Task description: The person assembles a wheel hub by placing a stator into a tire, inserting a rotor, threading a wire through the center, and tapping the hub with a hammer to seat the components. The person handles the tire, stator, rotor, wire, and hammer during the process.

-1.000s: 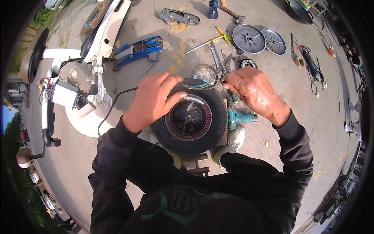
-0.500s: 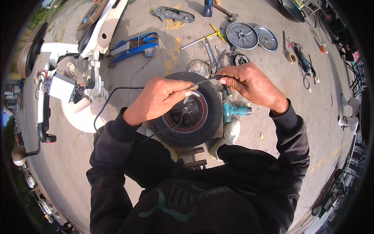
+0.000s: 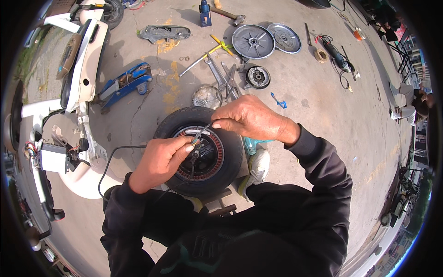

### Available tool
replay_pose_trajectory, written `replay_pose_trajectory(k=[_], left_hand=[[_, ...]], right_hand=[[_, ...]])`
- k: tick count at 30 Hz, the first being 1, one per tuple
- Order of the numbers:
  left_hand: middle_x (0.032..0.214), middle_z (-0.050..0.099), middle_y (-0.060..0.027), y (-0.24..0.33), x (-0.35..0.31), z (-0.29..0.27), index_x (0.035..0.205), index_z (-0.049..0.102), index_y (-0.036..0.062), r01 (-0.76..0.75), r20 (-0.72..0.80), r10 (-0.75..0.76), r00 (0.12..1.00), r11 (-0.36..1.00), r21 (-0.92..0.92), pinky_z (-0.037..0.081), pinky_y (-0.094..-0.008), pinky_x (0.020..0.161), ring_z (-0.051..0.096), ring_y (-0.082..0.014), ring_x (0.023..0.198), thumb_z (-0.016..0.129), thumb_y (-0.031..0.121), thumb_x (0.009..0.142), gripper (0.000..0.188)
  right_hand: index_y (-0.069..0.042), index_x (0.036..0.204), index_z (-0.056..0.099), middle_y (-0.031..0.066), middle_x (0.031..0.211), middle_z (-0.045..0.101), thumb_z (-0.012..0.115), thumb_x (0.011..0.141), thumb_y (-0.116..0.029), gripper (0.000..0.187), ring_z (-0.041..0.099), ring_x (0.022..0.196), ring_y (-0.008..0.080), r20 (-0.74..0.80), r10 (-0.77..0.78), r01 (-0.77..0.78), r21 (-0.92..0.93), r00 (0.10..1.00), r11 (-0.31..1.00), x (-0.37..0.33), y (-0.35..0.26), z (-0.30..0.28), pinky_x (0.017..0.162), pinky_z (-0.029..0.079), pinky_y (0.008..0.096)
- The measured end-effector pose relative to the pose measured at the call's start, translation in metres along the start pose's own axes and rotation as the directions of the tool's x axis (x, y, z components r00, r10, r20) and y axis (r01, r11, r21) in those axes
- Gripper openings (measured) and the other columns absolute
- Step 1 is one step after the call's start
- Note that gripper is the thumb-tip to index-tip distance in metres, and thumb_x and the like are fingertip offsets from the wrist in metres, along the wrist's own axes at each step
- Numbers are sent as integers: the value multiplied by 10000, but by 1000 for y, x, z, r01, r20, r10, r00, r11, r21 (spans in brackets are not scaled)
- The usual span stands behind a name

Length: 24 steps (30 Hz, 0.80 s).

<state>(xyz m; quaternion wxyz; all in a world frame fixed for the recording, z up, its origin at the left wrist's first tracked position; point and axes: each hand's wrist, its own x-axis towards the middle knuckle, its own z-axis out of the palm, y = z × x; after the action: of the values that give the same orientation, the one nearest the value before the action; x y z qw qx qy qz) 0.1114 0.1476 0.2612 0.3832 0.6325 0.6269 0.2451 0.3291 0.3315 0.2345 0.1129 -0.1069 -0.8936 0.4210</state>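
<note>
Thumb and forefinger of my left hand (image 3: 159,160) are closed on the cut-looking end of a cable, where thin strands show. My right hand (image 3: 251,119), up and to the right, pinches the other end of the short dark wire (image 3: 201,133) stretched between them. Both hands are over a wheel with a black tyre (image 3: 234,152), whose hub has a ring of copper-coloured windings (image 3: 216,164). A black cable (image 3: 123,147) loops out left of my left hand toward my knee. Partly hidden beneath my right wrist is a teal power drill (image 3: 250,146).
Beyond the wheel lie a wrench (image 3: 214,73), scissors (image 3: 229,82), a round metal drum (image 3: 257,77) and two grey disc covers (image 3: 253,41). A blue floor jack (image 3: 125,87) and white scooter body (image 3: 89,60) are left. An angle grinder (image 3: 336,56) lies far right.
The view has shifted, so the ground items appear farther left. Both hands have come lower, closer over the wheel's hub, with the wire still between them.
</note>
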Motion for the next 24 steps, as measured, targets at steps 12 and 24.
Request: replay_pose_trajectory(k=[12,24], left_hand=[[790,642,-26,-52,16,2,1207,662,-4,462,109,-459,882,795,-394,466,-241,659,570,-80,715,556,70,1061,196],[858,582,-44,-57,18,-1,1149,528,35,411,52,-498,866,646,-643,427,-246,671,482,-84,701,484,96,1091,95]], right_hand=[[75,1441,485,177,1278,624,624,1028,-437,673,648,1134,269,-300,943,-355,874,143,332,-27,413,-50,942,549,432],[22,1132,660,119,1004,705,697,980,-132,219,698,843,231,-364,925,-167,910,111,379,41,423,-70,795,617,369]])
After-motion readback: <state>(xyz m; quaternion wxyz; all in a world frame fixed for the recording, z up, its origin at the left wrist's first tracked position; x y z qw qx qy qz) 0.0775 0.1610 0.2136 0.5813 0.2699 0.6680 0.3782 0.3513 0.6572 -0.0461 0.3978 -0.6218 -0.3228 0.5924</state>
